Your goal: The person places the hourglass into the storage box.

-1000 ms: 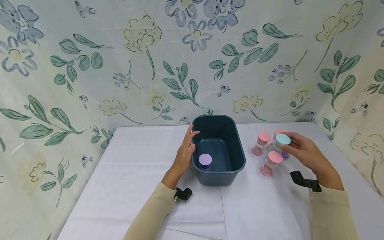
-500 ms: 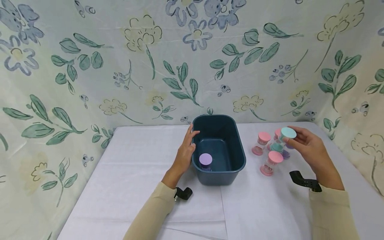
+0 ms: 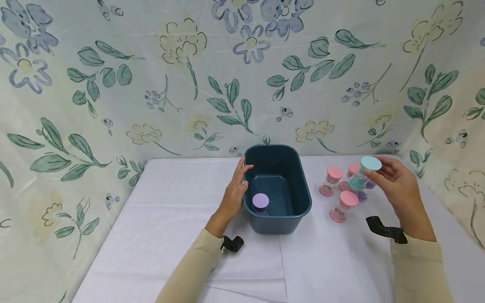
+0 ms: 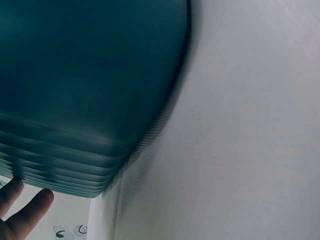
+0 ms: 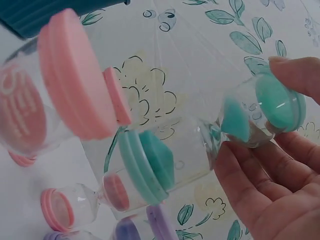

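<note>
A teal sand timer is in my right hand, gripped between thumb and fingers near its top cap. It tilts, its lower cap leaning left among the other timers. The right wrist view shows teal sand in the upper bulb, by the fingertips. My left hand rests along the left wall of a dark blue bin, fingers extended near the rim. Inside the bin, at its near left corner, stands a purple-capped sand timer. In the left wrist view, two fingertips touch the ribbed bin wall.
Pink sand timers stand around the teal one: one on the left, one nearest me, one behind. A purple timer is partly hidden beside them. White cloth covers the table; a floral curtain hangs behind.
My right hand has shifted right and slightly up with the teal timer, which now tilts so its lower cap shows. The left hand and the bin stay in place.
</note>
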{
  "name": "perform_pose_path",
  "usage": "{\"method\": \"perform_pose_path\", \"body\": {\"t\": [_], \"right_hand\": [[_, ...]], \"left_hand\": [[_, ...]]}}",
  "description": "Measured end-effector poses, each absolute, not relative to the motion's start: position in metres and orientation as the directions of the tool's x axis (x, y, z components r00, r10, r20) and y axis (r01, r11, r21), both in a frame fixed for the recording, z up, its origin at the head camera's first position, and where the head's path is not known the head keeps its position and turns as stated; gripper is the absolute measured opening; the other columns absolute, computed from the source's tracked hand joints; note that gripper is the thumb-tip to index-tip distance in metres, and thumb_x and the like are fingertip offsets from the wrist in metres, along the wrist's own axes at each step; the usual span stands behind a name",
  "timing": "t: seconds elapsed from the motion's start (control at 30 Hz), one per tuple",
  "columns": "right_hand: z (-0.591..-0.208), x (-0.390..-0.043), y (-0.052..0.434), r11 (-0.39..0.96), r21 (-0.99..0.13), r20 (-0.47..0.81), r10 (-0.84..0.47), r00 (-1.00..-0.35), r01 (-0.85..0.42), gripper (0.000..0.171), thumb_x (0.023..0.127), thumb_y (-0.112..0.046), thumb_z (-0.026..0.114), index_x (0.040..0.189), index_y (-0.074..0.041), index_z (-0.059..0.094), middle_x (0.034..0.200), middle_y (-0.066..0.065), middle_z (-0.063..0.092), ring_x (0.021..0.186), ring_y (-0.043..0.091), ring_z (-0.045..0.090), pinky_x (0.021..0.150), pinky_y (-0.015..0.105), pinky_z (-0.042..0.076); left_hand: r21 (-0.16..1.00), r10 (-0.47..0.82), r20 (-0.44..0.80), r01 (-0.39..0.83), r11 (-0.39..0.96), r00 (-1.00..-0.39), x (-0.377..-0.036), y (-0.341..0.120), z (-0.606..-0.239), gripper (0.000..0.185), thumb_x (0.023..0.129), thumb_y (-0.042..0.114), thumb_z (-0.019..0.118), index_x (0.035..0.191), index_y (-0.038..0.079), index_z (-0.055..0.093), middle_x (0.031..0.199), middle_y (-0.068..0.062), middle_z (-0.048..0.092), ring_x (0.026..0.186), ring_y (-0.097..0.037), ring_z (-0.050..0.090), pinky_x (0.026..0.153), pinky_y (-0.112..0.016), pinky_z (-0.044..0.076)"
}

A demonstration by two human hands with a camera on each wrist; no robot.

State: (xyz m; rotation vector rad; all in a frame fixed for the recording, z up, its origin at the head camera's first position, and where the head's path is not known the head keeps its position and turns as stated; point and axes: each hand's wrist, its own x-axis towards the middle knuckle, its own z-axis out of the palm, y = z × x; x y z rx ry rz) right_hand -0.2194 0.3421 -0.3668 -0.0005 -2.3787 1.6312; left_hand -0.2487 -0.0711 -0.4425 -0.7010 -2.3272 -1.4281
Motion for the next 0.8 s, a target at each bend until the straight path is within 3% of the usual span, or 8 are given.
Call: {"method": "perform_pose_path", "body": {"t": [0.17, 0.8], "right_hand": [[-0.361, -0.216, 0.339, 0.234, -0.951, 0.242, 0.163, -0.956, -0.201, 0.055, 0.086, -0.017, 0.072, 0.137, -0.013, 0.05, 0.125, -0.002, 0.057, 0.105, -0.001, 0.059, 0.078, 0.006, 0.044], [-0.347, -0.207, 0.321, 0.115, -0.944, 0.322, 0.13, -0.938, -0.308, 0.055, 0.087, -0.008, 0.069, 0.139, -0.006, 0.05, 0.129, 0.004, 0.056, 0.109, 0.007, 0.059, 0.084, 0.007, 0.044]], "left_hand": [[0.735, 0.24, 0.504, 0.558, 0.386, -0.83, -0.25, -0.071, -0.442, 0.051, 0.099, 0.027, 0.024, 0.147, 0.014, 0.036, 0.163, 0.0, 0.007, 0.147, -0.015, 0.01, 0.109, -0.06, 0.022], [0.725, 0.246, 0.51, 0.566, 0.392, -0.824, -0.249, -0.071, -0.443, 0.05, 0.099, 0.023, 0.025, 0.147, 0.017, 0.036, 0.162, -0.004, 0.008, 0.147, -0.016, 0.011, 0.109, -0.06, 0.024]]}}
